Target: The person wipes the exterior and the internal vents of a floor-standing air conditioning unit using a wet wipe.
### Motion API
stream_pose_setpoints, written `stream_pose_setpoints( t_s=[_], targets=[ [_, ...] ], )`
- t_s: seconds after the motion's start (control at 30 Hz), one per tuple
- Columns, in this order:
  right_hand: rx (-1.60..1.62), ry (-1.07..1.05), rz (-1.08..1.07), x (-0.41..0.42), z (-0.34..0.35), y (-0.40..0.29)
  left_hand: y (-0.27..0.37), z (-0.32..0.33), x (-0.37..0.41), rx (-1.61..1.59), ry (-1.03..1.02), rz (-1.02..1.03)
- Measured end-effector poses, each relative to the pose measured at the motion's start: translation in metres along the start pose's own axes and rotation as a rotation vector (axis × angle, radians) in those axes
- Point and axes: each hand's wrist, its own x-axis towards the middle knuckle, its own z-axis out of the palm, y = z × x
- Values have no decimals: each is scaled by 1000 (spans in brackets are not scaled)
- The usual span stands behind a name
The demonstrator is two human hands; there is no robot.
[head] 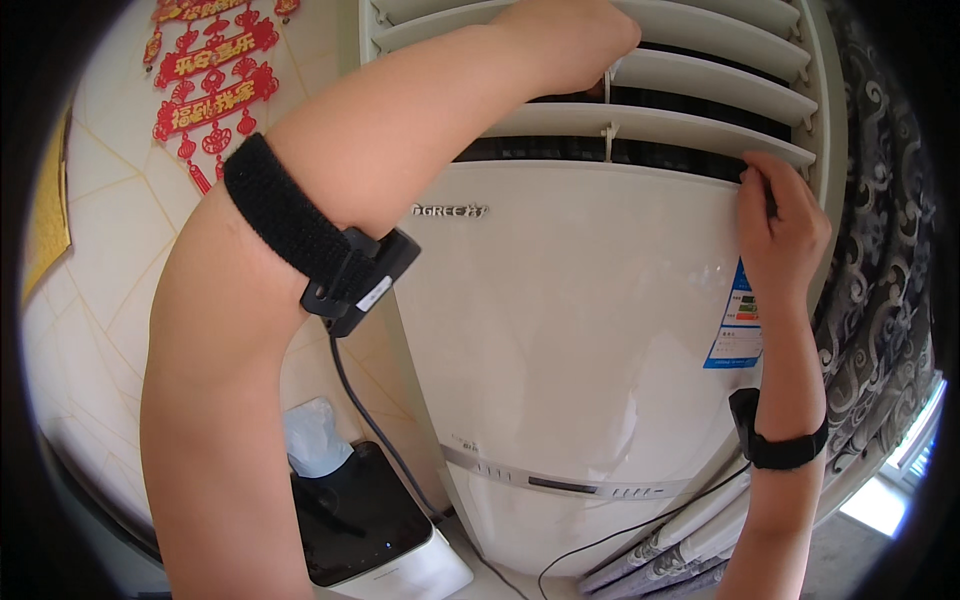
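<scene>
A white GREE floor-standing air conditioner (570, 300) stands before me. My left hand (574, 37) is up at its horizontal louver slats (712, 82), near the top of the view; its fingers are hidden behind the back of the hand. My right hand (784, 214) is at the right end of the lowest slat (675, 129), by the top edge of the smooth front panel. There its thumb and forefinger come close together at the dark gap; whether they pinch anything is not visible. A blue-bordered energy label (731, 349) is partly covered by my right wrist.
Black straps with small devices (375, 281) sit on both arms, trailing cables (637, 521). At lower left, a black-and-white appliance (367, 517) carries a pale blue plastic bag (315, 439). Patterned curtains (874, 225) hang close on the right. Red decorations (217, 101) hang on the wall.
</scene>
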Motion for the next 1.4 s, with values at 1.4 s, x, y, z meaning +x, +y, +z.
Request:
stream_pose_setpoints(
  t_s=[1.4],
  targets=[
    [17, -19, 38, -1, -1, 0, -87, 11, -109, 164, 73, -15]
  ],
)
